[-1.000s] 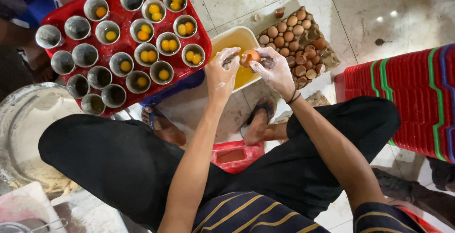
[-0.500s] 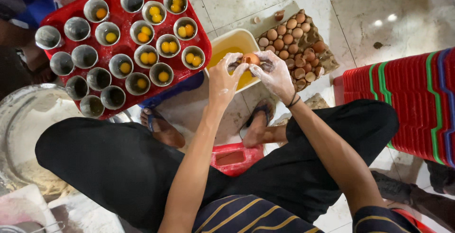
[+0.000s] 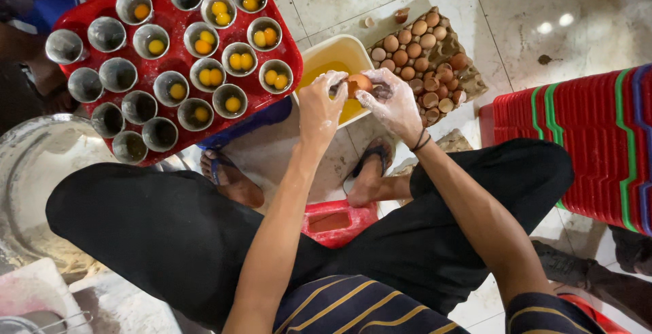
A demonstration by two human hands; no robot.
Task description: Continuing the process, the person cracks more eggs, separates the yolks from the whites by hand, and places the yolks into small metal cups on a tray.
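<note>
Bright overhead light falls evenly; two white glare spots shine on the pale glossy floor tiles [image 3: 543, 8]. Shadows are soft. Focus is sharp centrally, slightly stretched towards the edges.

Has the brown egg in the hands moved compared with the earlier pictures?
No. The brown egg sits above the yellow tub's right part, as before.

Left hand [image 3: 320, 106]: forearm extended forward, fingers curled in a pinching grip. Right hand [image 3: 390, 100]: arm extended, dark band at wrist, fingertips meeting the left's (both floury-white).
</note>
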